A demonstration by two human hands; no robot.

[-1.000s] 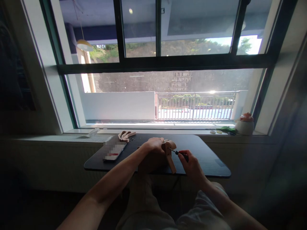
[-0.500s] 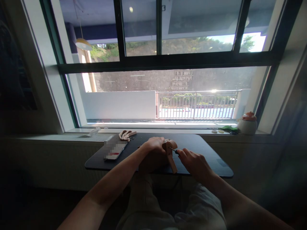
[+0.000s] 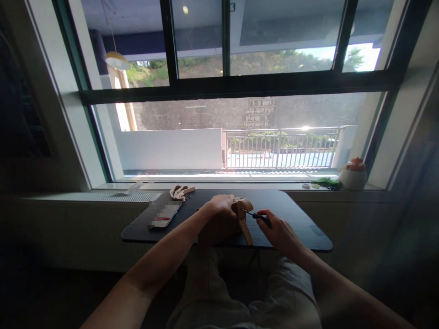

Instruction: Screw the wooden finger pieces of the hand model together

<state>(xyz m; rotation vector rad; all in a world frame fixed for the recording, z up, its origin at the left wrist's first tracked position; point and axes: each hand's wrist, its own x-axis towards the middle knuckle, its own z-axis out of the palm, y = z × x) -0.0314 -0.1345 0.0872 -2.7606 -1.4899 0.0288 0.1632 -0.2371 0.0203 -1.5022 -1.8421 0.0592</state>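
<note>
My left hand [image 3: 220,205] is closed over the top of a wooden assembly [image 3: 243,220] that stands on a dark table [image 3: 295,219]. A long wooden piece of it slants down toward the table's front edge. My right hand [image 3: 278,230] grips a small dark screwdriver [image 3: 258,216], and its thin tip touches the rounded upper part of the wooden assembly from the right.
Loose wooden parts [image 3: 180,193] lie at the table's far left edge, with a phone [image 3: 164,214] in front of them. A round pot [image 3: 352,175] and small green and white items [image 3: 317,184] sit on the windowsill [image 3: 103,196]. A large window fills the wall behind.
My right hand turned on the screwdriver, rolling over it and back, while the tip stayed at the wooden assembly. The left hand kept its hold.
</note>
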